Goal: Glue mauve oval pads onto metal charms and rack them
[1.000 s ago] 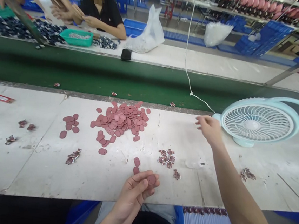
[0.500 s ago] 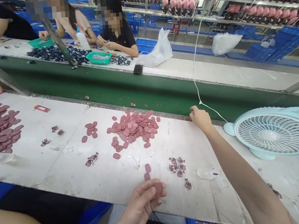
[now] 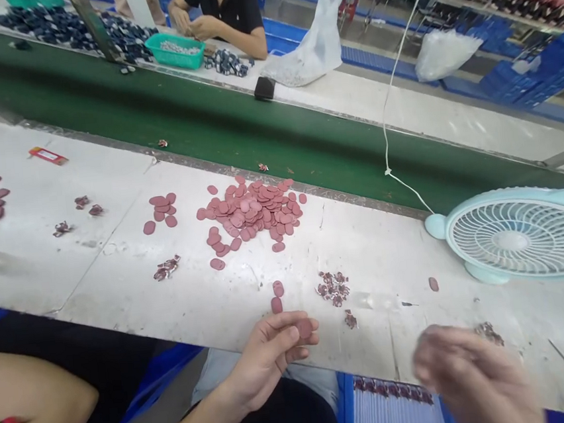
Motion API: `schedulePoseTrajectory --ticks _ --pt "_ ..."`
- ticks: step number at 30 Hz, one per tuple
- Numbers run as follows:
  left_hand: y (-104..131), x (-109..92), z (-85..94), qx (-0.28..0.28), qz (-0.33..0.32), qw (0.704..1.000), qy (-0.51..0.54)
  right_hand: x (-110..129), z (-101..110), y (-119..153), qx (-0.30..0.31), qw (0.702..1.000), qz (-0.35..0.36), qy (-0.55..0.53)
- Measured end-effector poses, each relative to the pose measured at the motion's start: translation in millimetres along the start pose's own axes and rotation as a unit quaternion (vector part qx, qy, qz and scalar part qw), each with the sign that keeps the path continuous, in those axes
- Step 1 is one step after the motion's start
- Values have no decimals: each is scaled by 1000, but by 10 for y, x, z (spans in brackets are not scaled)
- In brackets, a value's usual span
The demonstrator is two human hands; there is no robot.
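Taking the pile of reddish discs [image 3: 257, 210] on the white table [image 3: 355, 244] as landmark, the left hand [image 3: 274, 355] is on the person's side of it, beside the table's near edge, its thumb and fingers closed on a single reddish disc [image 3: 305, 329]. Two loose discs [image 3: 277, 297] lie between the pile and that hand. The right hand [image 3: 471, 369] is well to the right of the pile and nearer the person; it is blurred, its fingers look curled, and whether they grip anything I cannot tell. Right of the pile and closer to the person are a cluster of small brown-and-silver pieces [image 3: 333, 288] and a translucent bottle [image 3: 373, 300]. Farther right lie a lone disc [image 3: 433, 284] and, beyond it, a pale blue fan [image 3: 511, 240]. The step in hand appears to be handling one disc, steadied by the left hand while the right is apart from it. Any move bringing the hands together would, I judge, call for a light pinch at the disc's rim, with its face left uncovered.
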State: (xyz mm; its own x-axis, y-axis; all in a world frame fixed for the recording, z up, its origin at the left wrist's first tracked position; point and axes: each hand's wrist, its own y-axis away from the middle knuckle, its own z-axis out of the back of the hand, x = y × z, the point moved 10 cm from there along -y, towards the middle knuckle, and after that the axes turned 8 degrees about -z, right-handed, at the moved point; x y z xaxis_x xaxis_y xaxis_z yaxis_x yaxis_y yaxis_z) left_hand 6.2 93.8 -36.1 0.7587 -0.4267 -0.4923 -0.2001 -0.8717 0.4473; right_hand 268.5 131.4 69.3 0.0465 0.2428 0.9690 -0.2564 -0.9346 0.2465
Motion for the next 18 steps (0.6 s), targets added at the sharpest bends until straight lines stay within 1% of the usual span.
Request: schedulePoseTrajectory --ticks 2,3,5,7,9,12,15,18 --pt "17 29 -55 13 -1 1000 -15 -249 -399 228 100 993 -14 62" --pt "27 38 -77 18 -5 1000 -25 -358 -577 312 138 987 -22 79" --pt "46 41 -111 29 -17 998 -51 -513 -824 413 176 981 -42 76" --pt "63 34 -135 43 -34 996 -73 -621 -983 478 202 975 -70 68" --pt "76 34 -150 57 -49 994 -81 -677 -1038 521 203 973 -88 69" --pt "93 69 -144 69 -51 993 -81 -723 -991 556 163 980 -103 58" --pt "106 117 -140 72 -44 993 -84 -756 -972 589 141 984 -102 36" --pt "111 138 -146 69 -42 993 -86 -766 -961 602 128 986 -89 53"
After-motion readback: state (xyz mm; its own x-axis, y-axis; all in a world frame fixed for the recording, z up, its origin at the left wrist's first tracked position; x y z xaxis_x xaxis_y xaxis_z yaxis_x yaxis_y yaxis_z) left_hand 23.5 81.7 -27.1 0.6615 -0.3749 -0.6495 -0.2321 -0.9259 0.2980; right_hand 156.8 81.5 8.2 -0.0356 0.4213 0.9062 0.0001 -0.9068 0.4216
